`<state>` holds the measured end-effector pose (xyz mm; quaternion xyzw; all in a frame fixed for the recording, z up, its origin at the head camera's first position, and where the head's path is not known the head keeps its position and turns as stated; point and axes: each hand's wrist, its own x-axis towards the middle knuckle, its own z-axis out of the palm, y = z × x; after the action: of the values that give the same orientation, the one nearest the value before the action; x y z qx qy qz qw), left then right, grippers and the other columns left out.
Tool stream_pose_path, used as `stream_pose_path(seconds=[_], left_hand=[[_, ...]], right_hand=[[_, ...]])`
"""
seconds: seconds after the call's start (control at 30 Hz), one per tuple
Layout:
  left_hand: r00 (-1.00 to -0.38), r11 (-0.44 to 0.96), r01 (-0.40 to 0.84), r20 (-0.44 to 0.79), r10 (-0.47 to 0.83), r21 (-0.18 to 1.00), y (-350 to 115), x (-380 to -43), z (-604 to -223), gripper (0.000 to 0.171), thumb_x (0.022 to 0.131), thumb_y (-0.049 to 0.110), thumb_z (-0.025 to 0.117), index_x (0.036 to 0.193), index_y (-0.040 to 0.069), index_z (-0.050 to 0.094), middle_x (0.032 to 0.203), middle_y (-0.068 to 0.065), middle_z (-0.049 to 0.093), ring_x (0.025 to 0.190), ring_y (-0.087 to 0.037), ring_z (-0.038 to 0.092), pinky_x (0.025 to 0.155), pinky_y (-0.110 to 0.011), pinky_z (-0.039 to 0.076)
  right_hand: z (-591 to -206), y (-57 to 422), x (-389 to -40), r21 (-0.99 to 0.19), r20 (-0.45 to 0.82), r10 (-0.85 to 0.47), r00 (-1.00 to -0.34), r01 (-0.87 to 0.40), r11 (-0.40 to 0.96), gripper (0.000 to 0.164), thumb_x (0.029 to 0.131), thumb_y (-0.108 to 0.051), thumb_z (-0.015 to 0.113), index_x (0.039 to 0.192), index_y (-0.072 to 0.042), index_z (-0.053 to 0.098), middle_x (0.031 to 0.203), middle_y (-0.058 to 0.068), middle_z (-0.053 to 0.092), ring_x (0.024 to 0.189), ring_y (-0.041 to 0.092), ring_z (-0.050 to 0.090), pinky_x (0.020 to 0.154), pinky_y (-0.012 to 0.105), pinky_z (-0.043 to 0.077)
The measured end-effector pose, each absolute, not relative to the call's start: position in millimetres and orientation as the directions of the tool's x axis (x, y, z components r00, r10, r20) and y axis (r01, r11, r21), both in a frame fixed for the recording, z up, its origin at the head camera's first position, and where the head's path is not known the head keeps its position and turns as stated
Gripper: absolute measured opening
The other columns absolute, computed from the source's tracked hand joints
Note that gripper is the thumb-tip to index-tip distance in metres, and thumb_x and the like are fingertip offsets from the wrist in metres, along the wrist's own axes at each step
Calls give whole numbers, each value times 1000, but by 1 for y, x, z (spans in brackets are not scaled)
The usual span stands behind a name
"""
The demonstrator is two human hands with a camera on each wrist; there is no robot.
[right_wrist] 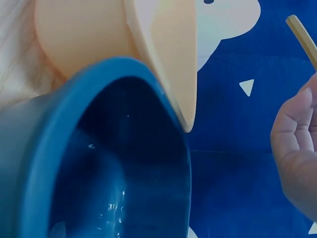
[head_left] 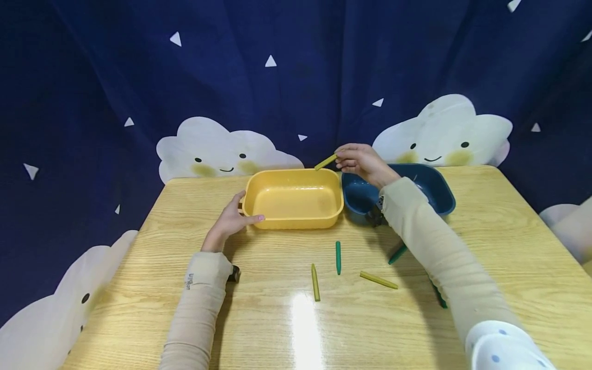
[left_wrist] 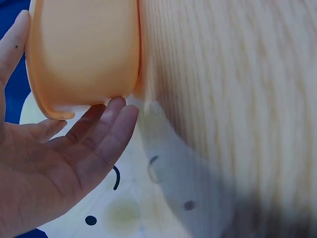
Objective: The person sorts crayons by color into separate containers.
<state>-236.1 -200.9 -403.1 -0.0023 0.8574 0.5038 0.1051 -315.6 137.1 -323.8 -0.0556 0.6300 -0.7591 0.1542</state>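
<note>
My right hand (head_left: 363, 162) pinches a yellow crayon (head_left: 326, 162) by one end, above the right back corner of the yellow basin (head_left: 292, 224). In the right wrist view the crayon (right_wrist: 301, 37) sticks out past the fingers of that hand (right_wrist: 299, 144). At the basin's left end, my left hand (head_left: 229, 218) spreads its fingers and thumb around the end and touches it. The left wrist view shows this hand (left_wrist: 64, 163) with extended fingers against the basin (left_wrist: 84, 49). No crayons show inside the yellow basin.
A dark blue basin (head_left: 432, 187) stands against the yellow one, partly behind my right forearm. On the wooden table (head_left: 259, 318) lie yellow crayons (head_left: 315, 282) (head_left: 378, 280) and green crayons (head_left: 338, 258) (head_left: 398, 254) (head_left: 439, 295), some partly under the right sleeve. A navy curtain (head_left: 300, 92) hangs behind.
</note>
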Motion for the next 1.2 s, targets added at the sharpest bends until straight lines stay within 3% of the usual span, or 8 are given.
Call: stream_pose_path(seconds=[0.27,0.53,0.8,1.2], left_hand=[[-980,494,-106,-176,98,863,-201,-234,-404,102,75,27,76,147,10,5,130,-24,34,95,-33,51,68,-41,50],[-984,514,-83,-152,94,854,-200,-231,-404,102,74,27,77,147,8,8,127,-23,37,97,-32,50,75,-38,48],[-982,516,-82,-157,103,853,-196,-229,-403,102,74,27,77,146,7,8,126,-23,38,98,-32,50,75,-36,48],[-981,518,-84,-161,105,851,-194,-226,-397,101,74,25,77,147,8,9,126,-22,39,98,-32,50,80,-37,44]], right_hand=[[-323,125,-322,-977,-136,-277,-951,175,-119,12,88,-5,59,98,1,61,79,9,62,65,16,60,62,25,51],[-325,116,-327,-976,-127,-296,-947,172,-130,8,89,-3,56,92,-3,63,76,8,62,64,15,60,62,24,51],[-322,102,-332,-977,-143,-288,-947,182,-114,30,90,-4,54,117,10,50,75,6,62,62,14,60,59,22,50],[-319,81,-337,-980,-120,-310,-943,163,-117,32,90,-3,54,118,12,50,75,6,62,62,14,59,59,22,50]])
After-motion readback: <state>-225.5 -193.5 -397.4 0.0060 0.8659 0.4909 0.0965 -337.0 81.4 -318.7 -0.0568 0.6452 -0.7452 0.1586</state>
